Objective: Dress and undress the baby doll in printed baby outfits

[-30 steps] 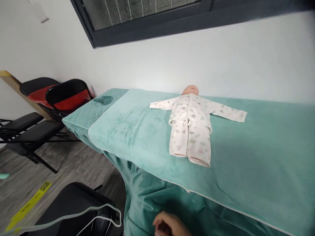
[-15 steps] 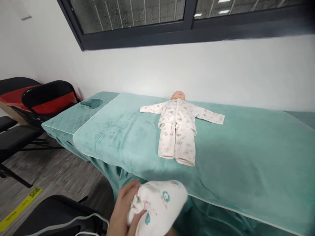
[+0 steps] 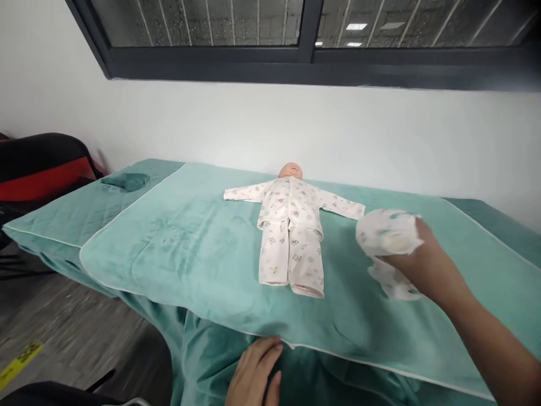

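A baby doll (image 3: 291, 171) lies on its back in the middle of the massage bed, dressed in a white printed top (image 3: 291, 200) and matching trousers (image 3: 291, 259). Its sleeves stretch out to both sides. Over the bed, right of the doll, my right hand (image 3: 416, 259) grips a soft white cloth item (image 3: 389, 232) with a green print; part of it hangs below the fingers. Motion blurs it, and its exact kind cannot be made out. At the near edge of the bed, my left hand (image 3: 256, 372) is empty, its fingers stretched out against the green cover.
The massage bed (image 3: 181, 248) has a green plush cover and a face hole (image 3: 127, 180) at its left end. Behind it are a white wall and a dark-framed window (image 3: 296, 62). A black and red chair (image 3: 42, 163) stands at the left. Yellow tape (image 3: 19, 366) marks the floor.
The white printed cloth has gone from the near edge, where my left hand held it, to the right over the bed in my right hand. My left hand has let go. The view has shifted right.
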### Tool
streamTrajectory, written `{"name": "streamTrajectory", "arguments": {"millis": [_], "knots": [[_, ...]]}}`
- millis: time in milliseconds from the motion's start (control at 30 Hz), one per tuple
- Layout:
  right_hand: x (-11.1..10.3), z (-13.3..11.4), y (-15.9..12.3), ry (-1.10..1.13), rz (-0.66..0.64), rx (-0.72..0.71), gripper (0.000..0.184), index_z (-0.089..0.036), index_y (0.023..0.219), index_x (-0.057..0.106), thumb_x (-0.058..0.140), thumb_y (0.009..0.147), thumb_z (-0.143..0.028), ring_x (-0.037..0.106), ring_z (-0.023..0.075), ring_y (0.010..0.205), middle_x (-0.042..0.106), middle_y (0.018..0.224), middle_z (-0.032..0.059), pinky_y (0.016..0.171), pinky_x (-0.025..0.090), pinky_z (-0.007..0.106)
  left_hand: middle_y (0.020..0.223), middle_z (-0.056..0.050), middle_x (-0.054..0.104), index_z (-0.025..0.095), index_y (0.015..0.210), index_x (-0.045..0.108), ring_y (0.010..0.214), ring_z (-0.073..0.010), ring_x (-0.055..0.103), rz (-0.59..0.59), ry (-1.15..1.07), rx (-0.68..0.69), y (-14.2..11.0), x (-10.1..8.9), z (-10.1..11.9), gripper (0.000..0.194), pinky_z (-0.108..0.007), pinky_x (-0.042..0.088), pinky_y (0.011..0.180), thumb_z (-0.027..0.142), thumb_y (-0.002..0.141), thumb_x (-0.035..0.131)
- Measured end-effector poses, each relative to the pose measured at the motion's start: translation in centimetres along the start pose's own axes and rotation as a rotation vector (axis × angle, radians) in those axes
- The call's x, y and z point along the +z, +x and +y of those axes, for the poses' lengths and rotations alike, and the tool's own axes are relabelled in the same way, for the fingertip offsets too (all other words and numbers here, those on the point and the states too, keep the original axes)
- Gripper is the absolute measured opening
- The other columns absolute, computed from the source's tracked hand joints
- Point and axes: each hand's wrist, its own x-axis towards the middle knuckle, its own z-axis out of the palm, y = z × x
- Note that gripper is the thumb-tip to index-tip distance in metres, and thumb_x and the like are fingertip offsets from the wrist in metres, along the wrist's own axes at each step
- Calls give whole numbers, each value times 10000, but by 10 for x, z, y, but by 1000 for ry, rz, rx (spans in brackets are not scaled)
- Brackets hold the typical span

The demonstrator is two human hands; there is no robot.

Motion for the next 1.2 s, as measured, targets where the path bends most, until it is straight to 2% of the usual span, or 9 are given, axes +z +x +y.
{"name": "streamTrajectory", "arguments": {"millis": [67,167,300,367,467,633,767,867,1200], "knots": [[-6,30,12,-188,-215,30,826,-188,1140,706,931,388,-447,672,371,804,667,1154,280,648,449,475,1201,-50,709,331,1310,552,1086,-222,687,24,16,41,13,-8,-11,481,-336,606,908,127,874,576],[-19,52,30,-396,-448,6,908,-244,1219,685,910,390,-539,662,347,723,670,1212,230,573,425,438,1153,-54,706,295,1236,586,1081,-205,671,140,29,102,54,-21,-27,419,-341,586,919,82,880,526],[-5,0,50,-441,-313,-66,698,-327,1216,692,814,598,-627,664,331,766,716,1147,150,627,410,444,1082,-44,695,260,1143,627,1017,-169,656,323,-26,128,146,-24,-45,328,-314,559,893,74,902,505],[34,-43,56,-250,-308,-52,464,-312,1140,705,649,791,-613,670,280,773,738,1018,97,651,448,411,1044,-40,696,233,1082,648,998,-166,650,416,-78,116,204,-17,-52,256,-322,540,907,101,913,508],[121,-89,70,16,-261,-131,279,-218,984,695,558,863,-429,654,228,834,717,999,77,740,481,370,1100,-73,688,177,1068,662,1039,-182,639,377,-176,14,296,0,-59,248,-317,530,893,103,902,493],[238,-84,116,89,-146,-82,337,-146,1119,629,477,850,-279,611,254,1020,650,1174,143,941,449,424,1068,-102,705,143,976,700,1041,-217,636,143,-100,-151,407,34,-77,270,-351,471,955,95,882,452],[262,-59,146,170,-268,-46,336,-175,1092,670,503,847,-332,564,271,1178,651,1235,126,1052,382,438,902,-75,718,187,756,691,920,-227,642,-1,-53,-181,437,54,-99,276,-330,480,839,206,896,455],[260,-53,158,272,-347,-27,274,-201,981,704,566,812,-367,595,256,1123,693,1158,76,1040,390,423,972,-49,740,218,824,726,945,-225,641,-15,-100,-168,445,58,-109,249,-318,480,840,232,890,487],[264,-55,156,493,-232,-6,155,-207,860,652,626,768,-329,586,164,733,684,935,17,769,470,346,991,-12,731,274,1026,748,893,-208,630,-22,-210,-181,445,55,-108,313,-322,472,755,161,860,507]]}}
